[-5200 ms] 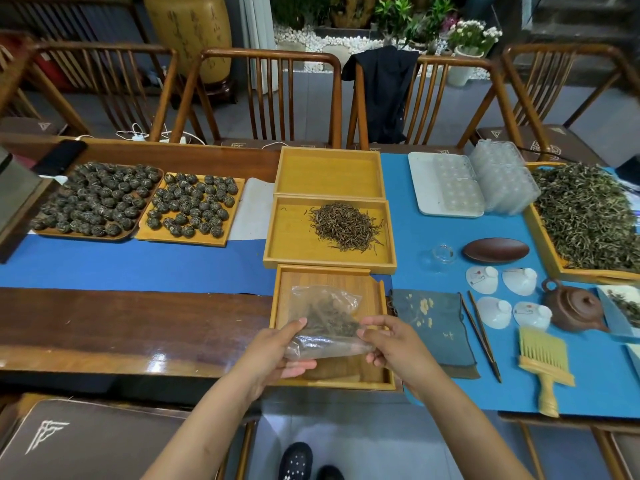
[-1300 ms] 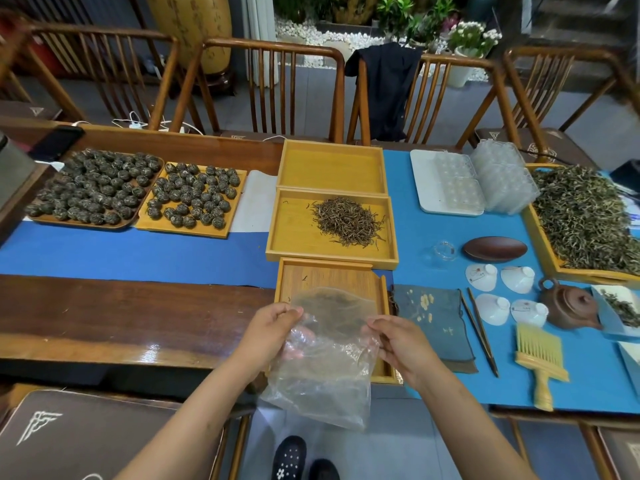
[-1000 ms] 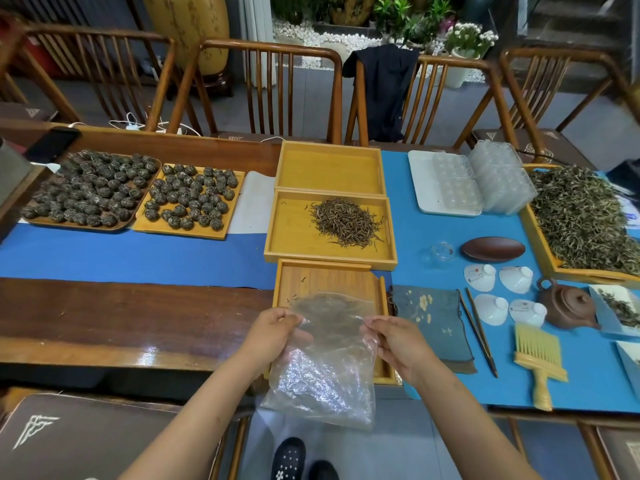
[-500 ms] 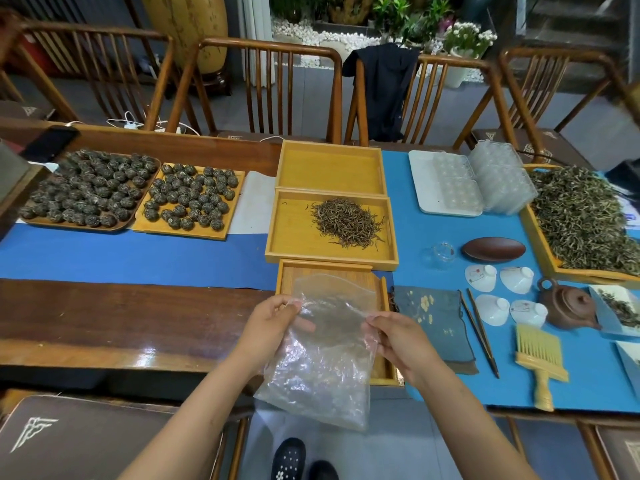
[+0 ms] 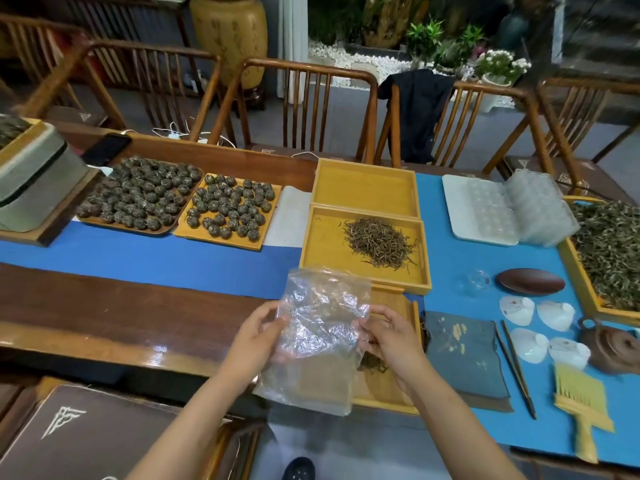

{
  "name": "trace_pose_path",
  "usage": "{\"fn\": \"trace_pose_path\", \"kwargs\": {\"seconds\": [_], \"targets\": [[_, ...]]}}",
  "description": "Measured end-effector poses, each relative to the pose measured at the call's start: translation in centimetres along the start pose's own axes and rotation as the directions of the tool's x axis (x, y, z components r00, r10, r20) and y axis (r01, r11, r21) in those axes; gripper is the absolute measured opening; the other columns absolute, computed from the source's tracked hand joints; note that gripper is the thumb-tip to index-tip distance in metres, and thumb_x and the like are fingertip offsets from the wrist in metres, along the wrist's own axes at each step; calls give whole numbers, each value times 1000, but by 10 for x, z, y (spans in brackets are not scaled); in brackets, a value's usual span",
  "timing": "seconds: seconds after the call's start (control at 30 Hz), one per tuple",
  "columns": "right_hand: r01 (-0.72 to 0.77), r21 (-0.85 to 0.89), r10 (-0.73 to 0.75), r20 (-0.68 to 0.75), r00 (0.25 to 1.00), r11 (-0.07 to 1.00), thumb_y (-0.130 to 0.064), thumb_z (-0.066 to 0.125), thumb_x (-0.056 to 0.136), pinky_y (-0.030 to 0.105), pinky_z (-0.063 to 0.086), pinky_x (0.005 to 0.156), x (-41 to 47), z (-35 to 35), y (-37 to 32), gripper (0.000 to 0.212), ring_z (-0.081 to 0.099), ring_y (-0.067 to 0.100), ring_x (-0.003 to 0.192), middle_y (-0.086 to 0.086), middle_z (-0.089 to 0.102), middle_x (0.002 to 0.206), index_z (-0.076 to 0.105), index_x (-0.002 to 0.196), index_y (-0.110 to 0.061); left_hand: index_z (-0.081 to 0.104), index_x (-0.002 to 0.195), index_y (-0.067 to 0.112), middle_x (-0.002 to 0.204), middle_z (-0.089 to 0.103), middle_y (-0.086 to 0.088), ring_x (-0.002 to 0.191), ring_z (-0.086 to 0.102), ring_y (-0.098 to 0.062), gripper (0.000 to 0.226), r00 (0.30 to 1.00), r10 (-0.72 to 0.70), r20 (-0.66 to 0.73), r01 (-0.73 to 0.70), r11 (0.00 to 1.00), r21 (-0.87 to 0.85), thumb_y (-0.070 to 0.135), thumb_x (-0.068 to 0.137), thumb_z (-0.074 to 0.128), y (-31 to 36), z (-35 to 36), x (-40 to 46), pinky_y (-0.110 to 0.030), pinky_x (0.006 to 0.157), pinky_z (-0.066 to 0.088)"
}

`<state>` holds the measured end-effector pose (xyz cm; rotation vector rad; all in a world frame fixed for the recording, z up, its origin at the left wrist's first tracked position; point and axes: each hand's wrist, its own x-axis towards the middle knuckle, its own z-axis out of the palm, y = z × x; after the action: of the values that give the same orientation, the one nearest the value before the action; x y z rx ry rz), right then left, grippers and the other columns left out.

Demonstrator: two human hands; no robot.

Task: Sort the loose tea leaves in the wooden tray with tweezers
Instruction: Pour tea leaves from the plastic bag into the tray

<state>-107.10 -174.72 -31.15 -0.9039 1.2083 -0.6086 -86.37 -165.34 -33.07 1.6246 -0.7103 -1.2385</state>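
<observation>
Head view: my left hand and right hand each pinching a side of the clear plastic bag, loose tea leaves in the wooden tray just under my right hand, tweezers lying well to its right, untouched.

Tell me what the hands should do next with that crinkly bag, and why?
Probably set the plastic bag aside. Both the left hand and right hand hold it, it looks nearly empty, and some tea leaves already lie in the near tray. The tweezers lie untouched.
</observation>
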Motion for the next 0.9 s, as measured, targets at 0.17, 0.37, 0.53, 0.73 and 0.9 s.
{"fn": "trace_pose_path", "kwargs": {"seconds": [0.17,0.37,0.53,0.73,0.9], "targets": [[78,-85,-73,64,995,993,-5,56,91,21,55,60,11,44,-8,21,62,6,62,-3,68,70,63,104,-19,65,115,34,109,70,11,98,65,-4,22,996,45,-81,-48,998,-28,26,96,56,1,-36,4,-17,64,53],[164,-112,-159,55,986,980,-12,58,90,22,55,63,9,63,-18,16,64,10,67,-4,71,77,67,97,-22,70,97,23,96,72,0,90,65,-7,21,989,86,-121,-85,996,11,32,98,51,3,-53,12,-20,76,44],[59,-133,-77,-135,988,989,-9,55,91,17,46,43,-3,30,-3,11,58,7,48,-3,68,60,65,88,-11,65,77,8,75,63,-4,68,52,-19,26,999,31,-10,-30,999,39,21,97,53,9,-21,13,-26,63,39],[-197,-91,168,-253,953,976,-7,54,92,30,42,59,-4,-15,9,23,53,22,60,6,61,55,65,72,-3,73,84,4,62,73,-5,52,44,-20,36,975,-163,149,148,983,106,23,101,47,12,27,18,-21,40,31],[-140,-53,119,-282,952,989,-9,55,92,21,45,50,-4,-24,0,15,55,13,53,4,64,62,65,86,0,71,95,2,72,76,-6,53,52,-20,29,978,-117,171,102,990,94,19,100,47,15,35,22,-22,43,38]]}}
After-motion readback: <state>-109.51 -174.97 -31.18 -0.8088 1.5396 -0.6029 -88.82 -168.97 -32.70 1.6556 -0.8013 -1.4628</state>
